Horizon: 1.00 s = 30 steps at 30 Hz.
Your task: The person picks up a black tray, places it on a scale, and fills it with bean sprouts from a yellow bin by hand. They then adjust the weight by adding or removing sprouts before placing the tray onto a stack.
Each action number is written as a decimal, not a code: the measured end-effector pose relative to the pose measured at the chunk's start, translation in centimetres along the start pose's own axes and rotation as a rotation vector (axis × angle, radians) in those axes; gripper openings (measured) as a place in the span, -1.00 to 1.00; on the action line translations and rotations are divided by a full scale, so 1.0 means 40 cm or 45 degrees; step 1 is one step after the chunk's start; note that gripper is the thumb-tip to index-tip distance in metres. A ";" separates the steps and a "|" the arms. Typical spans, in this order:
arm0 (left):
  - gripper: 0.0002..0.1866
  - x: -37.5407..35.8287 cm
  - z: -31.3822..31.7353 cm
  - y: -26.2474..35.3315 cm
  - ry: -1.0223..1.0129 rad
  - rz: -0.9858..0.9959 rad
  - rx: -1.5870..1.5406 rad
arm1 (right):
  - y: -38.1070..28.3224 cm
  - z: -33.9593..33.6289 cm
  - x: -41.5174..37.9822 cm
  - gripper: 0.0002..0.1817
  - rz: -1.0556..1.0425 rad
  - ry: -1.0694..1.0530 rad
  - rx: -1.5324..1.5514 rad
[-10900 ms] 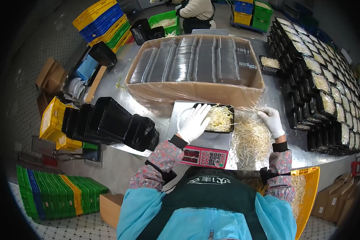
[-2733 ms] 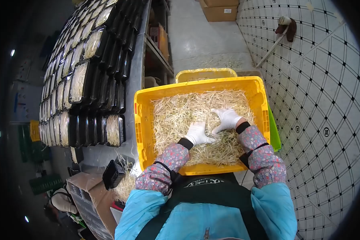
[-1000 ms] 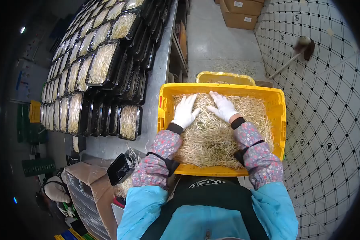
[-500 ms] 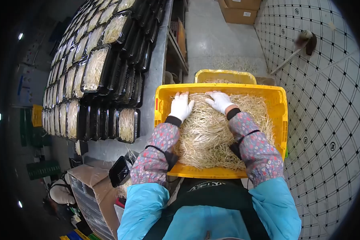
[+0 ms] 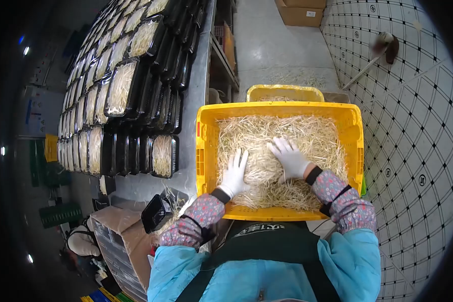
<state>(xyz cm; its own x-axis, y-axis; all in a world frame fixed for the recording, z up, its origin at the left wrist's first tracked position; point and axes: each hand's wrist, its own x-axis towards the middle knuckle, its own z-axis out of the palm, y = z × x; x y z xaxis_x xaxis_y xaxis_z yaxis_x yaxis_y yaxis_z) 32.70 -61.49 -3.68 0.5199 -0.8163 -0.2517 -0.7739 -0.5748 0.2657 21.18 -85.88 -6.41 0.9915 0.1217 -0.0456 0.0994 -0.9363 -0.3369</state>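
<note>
**Both gloved hands are drawing back through the bean sprouts**

In the head view, the person is leaning over a yellow crate full of bean sprouts. The left hand and the right hand, both in white gloves, are lying flat on the sprouts with fingers spread wide, and neither is closing on anything. Half a second ago both hands were reaching up to the far wall of the crate; now they are sitting in the middle, nearer to the body, so they seem to be raking sprouts toward the near side. The sprouts are staying inside the crate. To the left, on a metal table, filled black trays are standing in rows. A second yellow crate is showing just behind the first.
</note>
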 end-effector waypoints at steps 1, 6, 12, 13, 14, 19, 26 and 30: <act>0.38 0.023 0.017 -0.021 -0.035 -0.066 -0.037 | 0.011 0.011 0.028 0.44 -0.003 0.001 0.003; -0.13 0.060 0.035 -0.017 -0.187 -0.320 -0.270 | 0.021 0.020 0.081 0.06 0.146 -0.232 0.187; -0.62 -0.015 -0.088 0.012 -0.281 -0.138 -0.212 | 0.020 0.017 0.031 -0.32 0.173 0.000 0.250; -0.62 -0.039 -0.099 -0.008 -0.271 -0.141 -0.211 | 0.043 0.000 0.022 -0.35 0.234 0.039 0.251; -0.61 -0.068 -0.111 -0.033 -0.166 -0.007 -0.187 | 0.064 -0.014 0.019 -0.38 0.293 0.077 0.255; -0.35 -0.152 -0.127 -0.075 -0.111 0.423 0.028 | 0.045 -0.158 0.031 -0.43 0.410 0.167 0.168; 0.00 -0.038 -0.181 -0.009 -0.372 0.338 -0.276 | -0.145 -0.047 0.131 0.27 0.120 -0.371 0.135; 0.39 0.014 -0.092 -0.040 0.016 0.199 -0.051 | -0.128 -0.085 0.073 0.59 0.208 -0.360 0.094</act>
<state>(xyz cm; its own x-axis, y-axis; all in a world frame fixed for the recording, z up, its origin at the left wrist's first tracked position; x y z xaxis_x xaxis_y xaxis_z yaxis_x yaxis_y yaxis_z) 35.55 -61.23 -0.82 0.3991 -0.8963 -0.1930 -0.8306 -0.4426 0.3379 23.86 -81.83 -1.62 0.9304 0.0684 -0.3602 -0.0754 -0.9257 -0.3706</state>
